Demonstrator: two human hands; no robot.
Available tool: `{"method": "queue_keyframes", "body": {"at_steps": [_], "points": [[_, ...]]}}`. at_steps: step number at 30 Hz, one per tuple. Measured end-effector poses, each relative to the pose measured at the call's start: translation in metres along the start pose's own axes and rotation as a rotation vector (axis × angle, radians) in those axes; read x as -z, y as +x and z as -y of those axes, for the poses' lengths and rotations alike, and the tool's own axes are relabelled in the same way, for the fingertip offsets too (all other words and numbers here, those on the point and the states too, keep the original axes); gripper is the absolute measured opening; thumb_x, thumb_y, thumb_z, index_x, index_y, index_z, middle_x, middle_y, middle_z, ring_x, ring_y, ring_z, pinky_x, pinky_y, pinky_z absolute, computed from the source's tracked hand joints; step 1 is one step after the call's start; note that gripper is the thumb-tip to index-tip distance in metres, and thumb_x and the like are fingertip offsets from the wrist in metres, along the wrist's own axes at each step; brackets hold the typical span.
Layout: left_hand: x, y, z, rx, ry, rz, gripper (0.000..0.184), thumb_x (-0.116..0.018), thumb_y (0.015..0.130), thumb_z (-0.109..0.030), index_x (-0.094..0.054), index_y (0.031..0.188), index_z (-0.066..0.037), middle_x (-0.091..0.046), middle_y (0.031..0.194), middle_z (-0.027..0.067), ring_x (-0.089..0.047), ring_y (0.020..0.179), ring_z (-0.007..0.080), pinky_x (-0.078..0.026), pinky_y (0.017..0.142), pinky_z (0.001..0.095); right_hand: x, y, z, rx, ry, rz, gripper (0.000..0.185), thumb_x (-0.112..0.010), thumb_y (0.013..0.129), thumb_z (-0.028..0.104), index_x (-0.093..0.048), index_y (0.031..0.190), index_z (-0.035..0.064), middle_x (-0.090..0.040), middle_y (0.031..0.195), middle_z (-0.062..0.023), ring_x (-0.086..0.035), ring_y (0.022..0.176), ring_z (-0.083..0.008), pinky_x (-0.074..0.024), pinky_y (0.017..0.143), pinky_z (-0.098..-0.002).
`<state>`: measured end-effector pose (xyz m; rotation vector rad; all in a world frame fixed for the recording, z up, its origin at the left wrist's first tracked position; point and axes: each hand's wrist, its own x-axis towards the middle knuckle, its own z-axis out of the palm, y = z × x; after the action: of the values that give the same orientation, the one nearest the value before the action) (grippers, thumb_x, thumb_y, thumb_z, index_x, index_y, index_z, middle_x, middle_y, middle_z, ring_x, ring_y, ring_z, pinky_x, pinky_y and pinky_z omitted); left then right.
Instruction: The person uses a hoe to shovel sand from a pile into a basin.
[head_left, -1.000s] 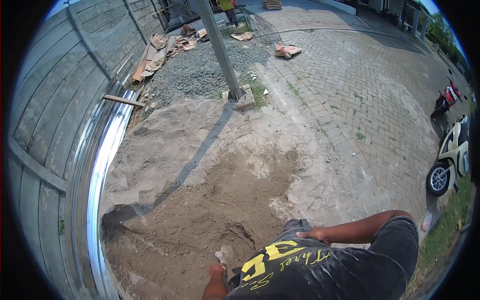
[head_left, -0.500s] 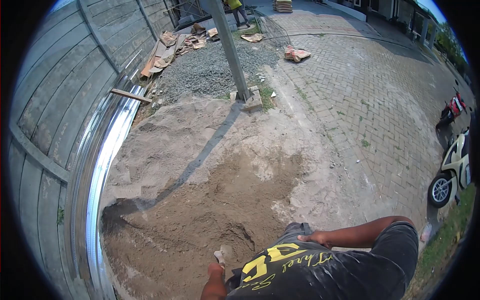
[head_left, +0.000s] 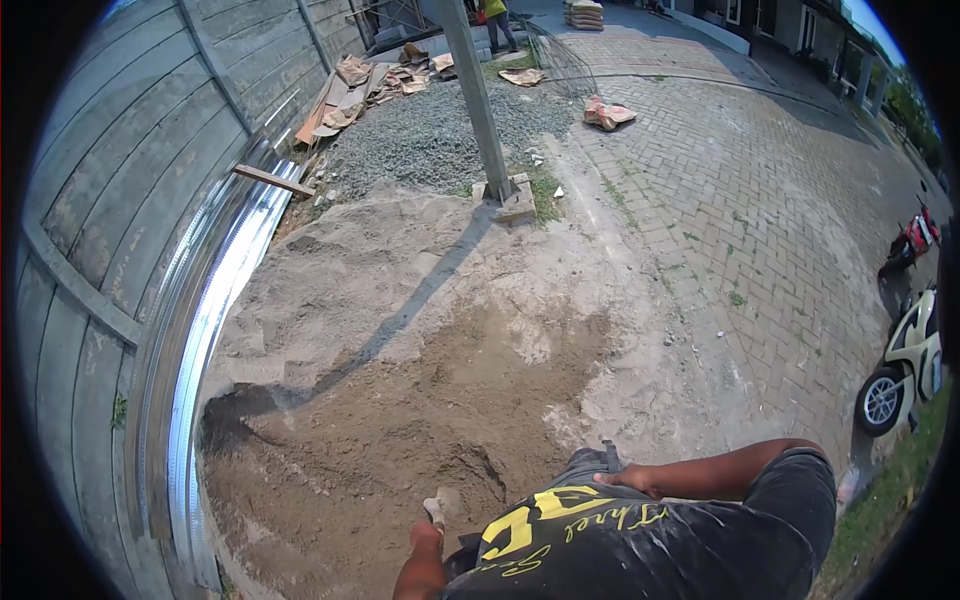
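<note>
Low in the view, my left hand (head_left: pixel 427 537) is closed round the end of a pale, handle-like tool (head_left: pixel 434 510), whose light tip lies against the brown sand (head_left: pixel 380 450). What kind of tool it is cannot be made out. My right hand (head_left: pixel 636 479) rests at the waist of my grey trousers (head_left: pixel 590 463), thumb stretched out and the other fingers mostly hidden, with no object seen in it. Beside the tool tip the sand has a shallow hollow with a dark, broken edge.
Shiny metal profiles (head_left: pixel 205 345) lie along the concrete wall (head_left: pixel 130 180) at left, under a wooden plank (head_left: pixel 273 180). A post (head_left: pixel 478 105) rises beyond the sand, near gravel (head_left: pixel 400 140). Another person (head_left: pixel 497 22) stands far back. A motor scooter (head_left: pixel 905 365) is at right.
The view has turned, so the post and gravel appear further right. My left hand and the tool sit slightly further left. The right hand stays at the waist.
</note>
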<state>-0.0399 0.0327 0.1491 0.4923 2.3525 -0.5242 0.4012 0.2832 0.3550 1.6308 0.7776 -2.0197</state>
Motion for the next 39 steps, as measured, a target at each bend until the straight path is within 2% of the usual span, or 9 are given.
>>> {"method": "queue_keyframes", "body": {"at_steps": [6,8,18,24,30,32,34,37,39], "points": [[-0.016,0.011,-0.001,-0.011,-0.095,-0.064,0.037,-0.075,0.077,-0.033,-0.073,0.102,-0.005,-0.07,0.111,0.0162,-0.067,0.105,0.029,-0.054,0.086,0.0395,0.0,0.005,0.0,-0.044,0.032,-0.007,0.078,-0.068,0.082,0.062,-0.059,0.123,-0.0026,-0.067,0.118,-0.0174,-0.066,0.104,-0.0298,-0.0511,0.089,-0.0461],[-0.02,0.003,-0.005,0.004,-0.105,-0.075,0.037,-0.074,0.077,-0.032,-0.073,0.102,-0.005,-0.07,0.11,0.0164,-0.067,0.104,0.0292,-0.054,0.086,0.0397,-0.001,-0.001,0.002,0.009,-0.007,-0.028,0.074,-0.07,0.081,0.06,-0.065,0.112,-0.007,-0.071,0.103,-0.0163,-0.071,0.084,-0.0239,-0.058,0.076,-0.0398],[-0.042,-0.009,-0.007,-0.153,-0.251,-0.036,0.035,-0.068,0.082,-0.032,-0.071,0.098,-0.001,-0.069,0.099,0.0225,-0.067,0.097,0.0365,-0.053,0.082,0.0449,-0.014,-0.019,0.022,-0.061,-0.132,-0.057,0.072,-0.072,0.083,0.054,-0.059,0.121,-0.0062,-0.068,0.108,-0.0212,-0.069,0.096,-0.0291,-0.0566,0.079,-0.046],[-0.061,-0.005,-0.022,0.049,-0.632,0.188,0.07,-0.076,0.075,-0.053,-0.065,0.116,0.004,-0.065,0.118,0.0229,-0.063,0.111,0.0341,-0.049,0.094,0.0441,-0.028,-0.009,0.026,-0.035,-0.142,-0.13,0.105,-0.071,0.083,0.055,-0.018,0.144,-0.0119,-0.038,0.142,-0.0308,-0.057,0.117,-0.0343,-0.0542,0.089,-0.0447],[-0.029,-0.041,-0.026,0.255,-0.73,0.018,0.058,-0.082,0.072,-0.042,-0.068,0.106,0.003,-0.069,0.109,0.0193,-0.068,0.099,0.0328,-0.055,0.08,0.0426,-0.002,0.035,0.063,-0.269,-0.794,0.236,0.105,-0.063,0.073,0.078,-0.045,0.139,-0.0008,-0.06,0.124,-0.0249,-0.057,0.119,-0.0332,-0.0485,0.095,-0.0402],[-0.032,-0.033,-0.019,0.371,-0.992,0.318,0.045,-0.082,0.071,-0.034,-0.07,0.096,0.001,-0.071,0.09,0.0154,-0.071,0.082,0.0299,-0.055,0.071,0.0416,-0.023,0.052,0.111,-0.133,-1.638,0.426,0.111,-0.07,0.061,0.081,-0.048,0.137,0.0036,-0.058,0.129,-0.0246,-0.057,0.119,-0.0341,-0.046,0.099,-0.0428],[-0.058,-0.019,-0.02,0.498,-1.231,0.392,0.038,-0.08,0.07,-0.03,-0.071,0.091,0.0,-0.07,0.082,0.0131,-0.068,0.072,0.0272,-0.054,0.065,0.0415,-0.058,0.075,0.131,0.261,-1.932,0.127,0.112,-0.075,0.057,0.076,-0.045,0.139,0.0047,-0.057,0.128,-0.0254,-0.057,0.118,-0.04,-0.0468,0.097,-0.0466],[-0.125,0.004,-0.034,0.394,-1.364,0.615,0.026,-0.077,0.068,-0.025,-0.068,0.078,-0.003,-0.062,0.065,0.0087,-0.056,0.054,0.0211,-0.046,0.053,0.0398,-0.147,0.14,0.153,0.642,-1.637,-0.041,0.082,-0.068,0.078,0.064,-0.051,0.128,0.0011,-0.062,0.117,-0.0273,-0.062,0.108,-0.0421,-0.0492,0.091,-0.0478],[-0.182,0.007,-0.051,0.159,-1.362,0.741,0.026,-0.077,0.067,-0.026,-0.066,0.073,-0.003,-0.058,0.061,0.0079,-0.049,0.048,0.0193,-0.043,0.049,0.0385,-0.207,0.204,0.154,0.524,-1.37,0.075,0.078,-0.065,0.082,0.061,-0.052,0.127,-0.0004,-0.066,0.109,-0.0255,-0.064,0.105,-0.0402,-0.0496,0.089,-0.046]]}}
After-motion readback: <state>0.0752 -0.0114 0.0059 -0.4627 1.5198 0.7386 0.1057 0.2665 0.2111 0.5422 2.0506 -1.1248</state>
